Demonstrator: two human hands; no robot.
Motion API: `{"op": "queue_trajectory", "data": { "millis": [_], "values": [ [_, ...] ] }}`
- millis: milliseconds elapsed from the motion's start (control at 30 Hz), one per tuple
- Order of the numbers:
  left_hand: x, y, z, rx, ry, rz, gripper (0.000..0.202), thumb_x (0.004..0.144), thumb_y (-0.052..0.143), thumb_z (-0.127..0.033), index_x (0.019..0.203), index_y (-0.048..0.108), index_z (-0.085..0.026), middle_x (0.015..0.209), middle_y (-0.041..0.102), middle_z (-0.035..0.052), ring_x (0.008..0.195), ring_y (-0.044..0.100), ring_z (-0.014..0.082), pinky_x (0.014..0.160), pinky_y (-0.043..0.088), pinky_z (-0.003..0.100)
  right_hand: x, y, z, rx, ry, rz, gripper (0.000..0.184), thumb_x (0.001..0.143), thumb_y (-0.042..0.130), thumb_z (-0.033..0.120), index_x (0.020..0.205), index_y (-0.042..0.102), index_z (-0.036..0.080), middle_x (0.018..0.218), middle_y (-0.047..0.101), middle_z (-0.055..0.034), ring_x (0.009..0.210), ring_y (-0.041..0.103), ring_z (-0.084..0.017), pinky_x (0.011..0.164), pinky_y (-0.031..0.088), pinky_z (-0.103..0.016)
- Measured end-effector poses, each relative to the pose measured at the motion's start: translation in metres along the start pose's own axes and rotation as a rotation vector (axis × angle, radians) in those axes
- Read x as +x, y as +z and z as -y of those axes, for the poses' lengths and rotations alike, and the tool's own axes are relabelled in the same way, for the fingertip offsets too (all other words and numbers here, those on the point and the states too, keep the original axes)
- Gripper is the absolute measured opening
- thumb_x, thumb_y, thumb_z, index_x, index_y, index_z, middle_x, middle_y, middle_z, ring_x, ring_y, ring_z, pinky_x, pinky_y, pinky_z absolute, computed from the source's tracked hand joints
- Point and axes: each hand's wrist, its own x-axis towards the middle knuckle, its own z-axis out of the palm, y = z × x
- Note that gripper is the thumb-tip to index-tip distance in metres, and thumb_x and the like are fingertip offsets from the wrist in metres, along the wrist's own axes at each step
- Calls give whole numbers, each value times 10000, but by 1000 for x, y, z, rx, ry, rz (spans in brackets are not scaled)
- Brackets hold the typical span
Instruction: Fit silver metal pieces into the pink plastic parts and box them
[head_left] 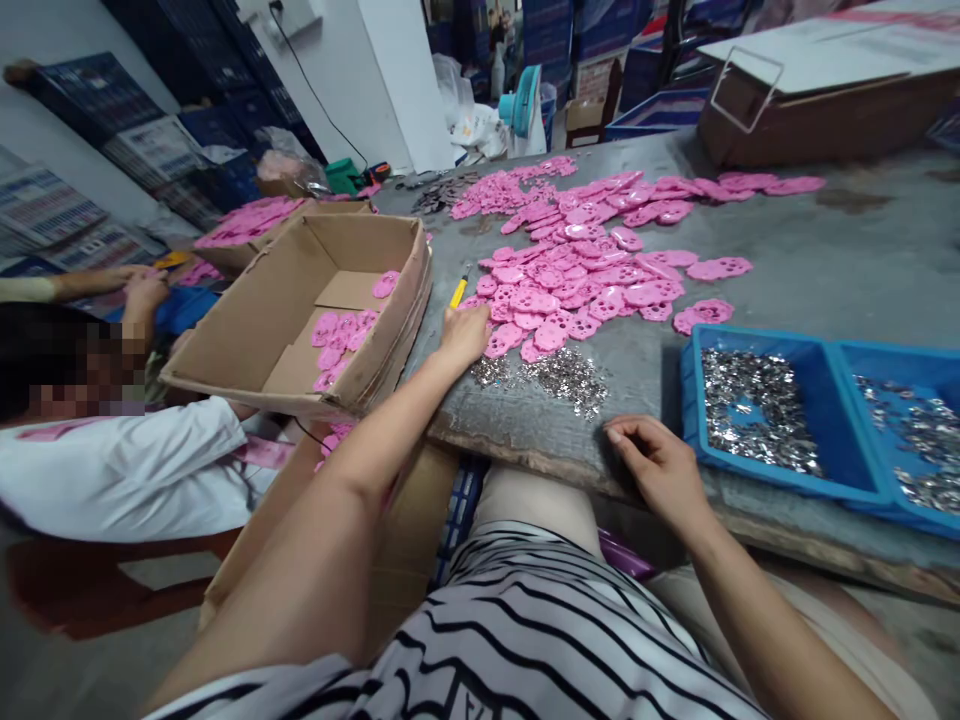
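Observation:
My left hand (466, 335) rests at the near left edge of a heap of flat pink plastic pieces (577, 275). Its fingers are curled, their tips hidden behind the back of the hand. Just beyond them lies a yellow-handled tool (459, 292), perhaps a knife. Small shiny metal parts (566, 380) are spread on the grey table (517, 425) between my hands. Near the table's front edge, my right hand (664, 470) has thumb and forefinger drawn together; anything between them is too small to make out.
Blue trays (829, 420) of metal parts stand at right. A cardboard box (300, 300) with pink pieces is at left, beside a co-worker in a white shirt (127, 465). Farther back are dark grey pieces (444, 192), a teal fan (525, 100) and a large brown box (817, 120).

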Motion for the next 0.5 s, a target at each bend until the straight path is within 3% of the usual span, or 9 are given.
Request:
{"op": "queue_trajectory", "data": {
  "millis": [100,233,367,500],
  "values": [
    [-6,-7,4,1,43,19,305,883,463,-262,1142,568,-139,1222,624,160,1173,534,295,976,332,420,1,0,-1,5,-5,11,208,814,561,372,670,599,226,779,666,-48,763,625,-200,721,496,-331],
    [-8,-1,-9,-9,99,72,394,842,563,-389,1147,574,-140,1228,618,160,1170,530,309,982,343,414,2,-1,-1,4,-3,21,199,808,563,364,668,600,228,779,667,-47,762,623,-201,718,494,-334],
    [-4,8,-28,-24,79,84,406,797,628,-317,1148,576,-118,1197,617,202,1152,534,342,987,332,447,1,-1,-1,15,7,19,202,803,570,375,669,601,228,777,664,-46,758,616,-201,726,490,-343],
    [-2,1,-26,-89,33,91,343,767,634,-265,1088,596,-150,1117,649,173,1085,572,323,928,379,430,1,-1,0,56,56,15,198,793,579,373,666,608,224,787,659,-47,770,610,-201,737,481,-350]
  ]
}}
